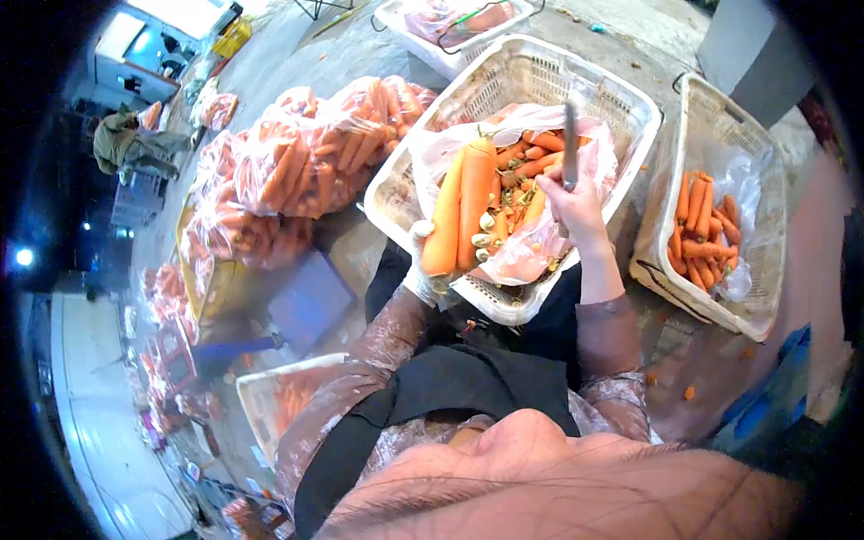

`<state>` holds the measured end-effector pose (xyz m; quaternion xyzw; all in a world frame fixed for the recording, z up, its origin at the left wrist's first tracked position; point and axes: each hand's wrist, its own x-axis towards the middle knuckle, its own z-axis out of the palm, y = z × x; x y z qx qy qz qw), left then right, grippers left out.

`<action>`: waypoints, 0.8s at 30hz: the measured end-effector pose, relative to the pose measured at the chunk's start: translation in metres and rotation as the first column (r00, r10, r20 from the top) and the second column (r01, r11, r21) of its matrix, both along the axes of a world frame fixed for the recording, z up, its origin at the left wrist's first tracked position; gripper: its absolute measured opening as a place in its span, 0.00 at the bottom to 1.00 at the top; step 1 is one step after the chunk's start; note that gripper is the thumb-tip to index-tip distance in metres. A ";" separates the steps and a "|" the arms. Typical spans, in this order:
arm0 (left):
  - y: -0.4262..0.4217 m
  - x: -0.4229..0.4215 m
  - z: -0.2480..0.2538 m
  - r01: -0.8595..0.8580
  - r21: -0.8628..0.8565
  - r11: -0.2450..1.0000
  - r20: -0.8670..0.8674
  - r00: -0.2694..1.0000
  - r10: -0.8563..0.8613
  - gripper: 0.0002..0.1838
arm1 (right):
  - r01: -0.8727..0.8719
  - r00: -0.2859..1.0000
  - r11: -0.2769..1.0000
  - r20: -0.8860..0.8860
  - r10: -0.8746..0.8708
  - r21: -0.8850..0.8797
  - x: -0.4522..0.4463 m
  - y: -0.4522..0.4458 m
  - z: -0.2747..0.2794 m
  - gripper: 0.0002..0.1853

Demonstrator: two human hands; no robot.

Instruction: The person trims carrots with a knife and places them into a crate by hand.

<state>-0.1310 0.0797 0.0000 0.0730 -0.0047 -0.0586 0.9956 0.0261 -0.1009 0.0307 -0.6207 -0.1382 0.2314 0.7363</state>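
Note:
My left hand (421, 281), in a whitish glove, is closed around two large carrots (477, 193) held side by side, its fingertips showing at their right edge. In my right hand (579, 205) is a knife (570, 144), its blade pointing up and away from me, apart from the carrots. Both hands are over a white plastic basket (506, 310) in front of my lap. A pinkish plastic bag (596, 148) lines it, holding smaller carrots and cut carrot ends (515, 193).
A second crate (711, 310) with carrots (706, 243) stands at right. Full bags of carrots (288, 171) are piled at left, near a blue panel (310, 301). Another basket (450, 63) stands beyond mine. A person (135, 144) bends over far left.

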 end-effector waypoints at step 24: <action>0.013 -0.049 0.063 -0.194 0.615 0.764 0.009 0.971 0.240 0.39 | 0.332 0.746 0.339 0.465 0.477 -0.880 0.013 0.032 -0.052 0.12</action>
